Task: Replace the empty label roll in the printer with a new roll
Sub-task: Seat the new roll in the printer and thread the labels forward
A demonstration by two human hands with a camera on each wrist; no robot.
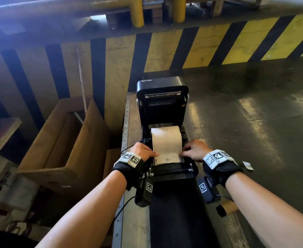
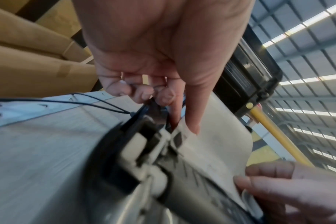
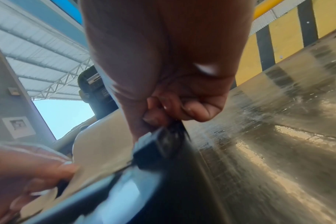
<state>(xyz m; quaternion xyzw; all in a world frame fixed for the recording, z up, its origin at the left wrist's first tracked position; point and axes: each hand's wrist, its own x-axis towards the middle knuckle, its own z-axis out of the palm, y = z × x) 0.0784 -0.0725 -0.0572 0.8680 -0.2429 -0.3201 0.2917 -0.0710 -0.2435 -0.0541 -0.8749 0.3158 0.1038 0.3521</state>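
Label roll [image 1: 165, 138], white and full, sits in the bay of the open printer [image 1: 162, 86], whose lid stands raised at 12 o'clock. The roll's free end lies toward 6 o'clock. The left hand [image 1: 143, 151] at 9 o'clock and the right hand [image 1: 195, 151] at 3 o'clock each pinch an edge of the sheet, fingers curled, probably to keep it straight between the guides.

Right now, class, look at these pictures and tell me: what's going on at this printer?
A person is loading a black Xprinter label printer, whose lid stands open. A label roll sits in the bay, its loose end drawn forward over the front. The left hand pinches that strip's left edge and the right hand its right edge, beside the paper guides. The lid is not yet closed. An open cardboard box stands to the left.
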